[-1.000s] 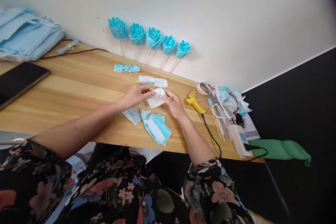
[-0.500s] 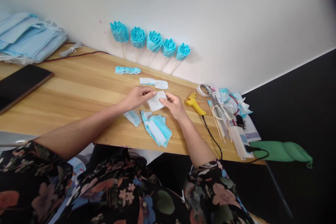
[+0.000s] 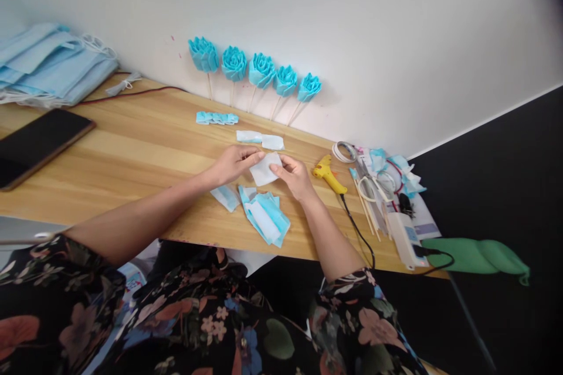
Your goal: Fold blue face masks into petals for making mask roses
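White fabric piece [image 3: 264,169] sits mid-frame above the wooden table [image 3: 132,152], pinched between left hand [image 3: 231,164] and right hand [image 3: 295,176]. A loose pinch could drop it onto the blue cut pieces [image 3: 266,217] just below.

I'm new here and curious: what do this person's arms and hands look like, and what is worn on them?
Both hands, left hand and right hand, are bare, with no gloves. The forearms are uncovered; short black sleeves printed with pink, orange and blue flowers end near the elbows.
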The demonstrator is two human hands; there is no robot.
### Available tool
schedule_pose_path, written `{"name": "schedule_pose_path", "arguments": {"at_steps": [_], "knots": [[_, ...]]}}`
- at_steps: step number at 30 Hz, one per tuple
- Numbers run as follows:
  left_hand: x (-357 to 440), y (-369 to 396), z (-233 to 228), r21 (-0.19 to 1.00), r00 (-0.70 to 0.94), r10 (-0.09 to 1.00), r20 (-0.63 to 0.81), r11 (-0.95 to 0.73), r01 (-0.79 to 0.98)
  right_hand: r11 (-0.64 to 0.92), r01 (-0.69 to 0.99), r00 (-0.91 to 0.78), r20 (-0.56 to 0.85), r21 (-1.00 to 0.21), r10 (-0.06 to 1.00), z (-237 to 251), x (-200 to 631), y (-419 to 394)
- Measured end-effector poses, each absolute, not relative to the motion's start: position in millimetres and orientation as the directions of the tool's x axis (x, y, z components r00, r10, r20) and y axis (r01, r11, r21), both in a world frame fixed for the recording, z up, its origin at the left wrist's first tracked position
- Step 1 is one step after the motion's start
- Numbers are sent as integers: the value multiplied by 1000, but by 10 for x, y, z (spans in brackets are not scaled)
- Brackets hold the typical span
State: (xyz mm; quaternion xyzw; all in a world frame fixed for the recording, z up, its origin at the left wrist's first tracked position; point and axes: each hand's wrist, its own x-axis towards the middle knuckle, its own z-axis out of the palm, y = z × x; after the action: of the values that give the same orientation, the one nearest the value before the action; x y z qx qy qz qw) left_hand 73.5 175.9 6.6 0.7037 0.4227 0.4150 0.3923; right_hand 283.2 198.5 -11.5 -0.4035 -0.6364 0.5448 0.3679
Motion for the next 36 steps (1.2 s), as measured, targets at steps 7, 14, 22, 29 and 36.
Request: {"name": "schedule_pose_path", "arguments": {"at_steps": [7, 14, 22, 29, 36], "knots": [[760, 1773, -4, 957, 287, 942, 176, -232, 172, 81, 19, -393, 67, -997, 917, -127, 2832, 1991], [748, 1772, 62, 999, 172, 984, 46, -48, 6, 52, 55, -399, 26, -997, 917, -169, 2803, 1993], [745, 1766, 112, 995, 131, 991, 6, 7, -98, 112, 102, -431, 57, -988, 901, -138, 2812, 1973], [730, 1739, 79, 998, 241, 969, 51, -60, 30, 118, 43, -400, 91, -992, 912, -56, 2804, 1943], [721, 1762, 59, 994, 198, 976, 88, -100, 53, 198, 102, -327, 155, -975, 932, -107, 2800, 1945]]}}
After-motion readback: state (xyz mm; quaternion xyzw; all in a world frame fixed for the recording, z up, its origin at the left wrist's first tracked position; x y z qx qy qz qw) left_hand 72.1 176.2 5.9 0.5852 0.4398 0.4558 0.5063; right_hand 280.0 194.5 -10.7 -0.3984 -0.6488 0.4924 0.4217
